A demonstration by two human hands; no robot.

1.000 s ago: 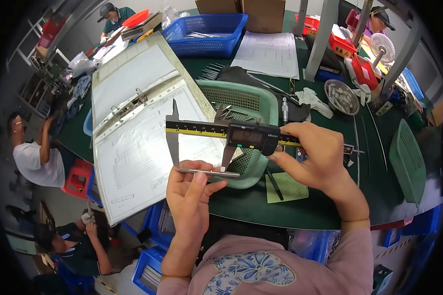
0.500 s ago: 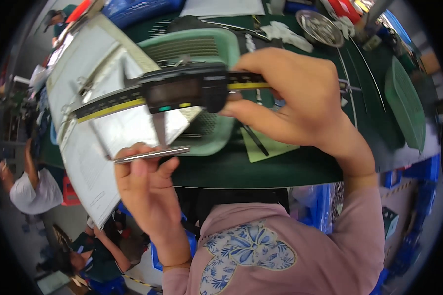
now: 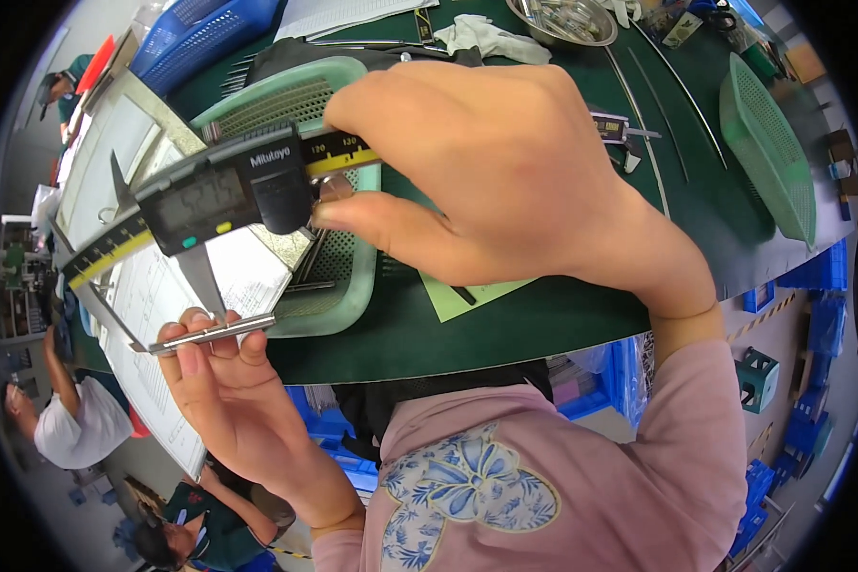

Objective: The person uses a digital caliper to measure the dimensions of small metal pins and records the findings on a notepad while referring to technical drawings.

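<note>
My right hand (image 3: 505, 172) grips a black digital caliper (image 3: 205, 195) by its beam, with the thumb at the small roller under the slider. Its lit display faces me. In my left hand (image 3: 248, 419), a thin metal rod (image 3: 214, 334) is pinched between thumb and fingers, lying nearly level. The caliper's long lower jaws reach down to the rod, one near its left end and one by the fingers towards its right part. Behind the caliper stands a green plastic basket (image 3: 360, 276) with several metal rods inside.
Drawings on a clipboard (image 3: 153, 381) lean at the left. A yellow-green note (image 3: 448, 300) lies beside the basket. Farther back are a white glove (image 3: 491, 40), a metal bowl (image 3: 596, 29) and a blue basket (image 3: 195, 43). Another green basket (image 3: 767, 162) stands right. Other people sit at left.
Both hands, the caliper and the rod have moved to the left in the picture, and the rod sits a little lower. The caliper's display now faces me more clearly.
</note>
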